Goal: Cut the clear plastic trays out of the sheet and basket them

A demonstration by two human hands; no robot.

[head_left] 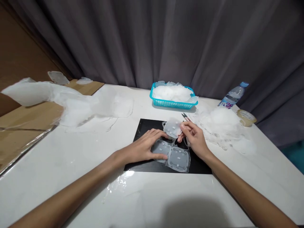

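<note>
A sheet of joined translucent silicone pads point(175, 156) with small white dots lies on a black mat point(144, 126) in the middle of the white table. My left hand point(144, 148) rests flat on the sheet's left pad, fingers stretched out. My right hand point(193, 136) pinches the upper pad point(173, 127), which is lifted and bent up from the rest. Small black snips point(185, 117) lie just beyond my right hand's fingers, at the mat's far edge.
A turquoise basket point(173, 103) of translucent pieces stands behind the mat. A loose heap of such pieces point(219, 125) lies at the right, with a water bottle point(232, 96) and a tape roll point(247, 117). Clear plastic bags point(71, 104) and cardboard point(28, 117) lie at the left.
</note>
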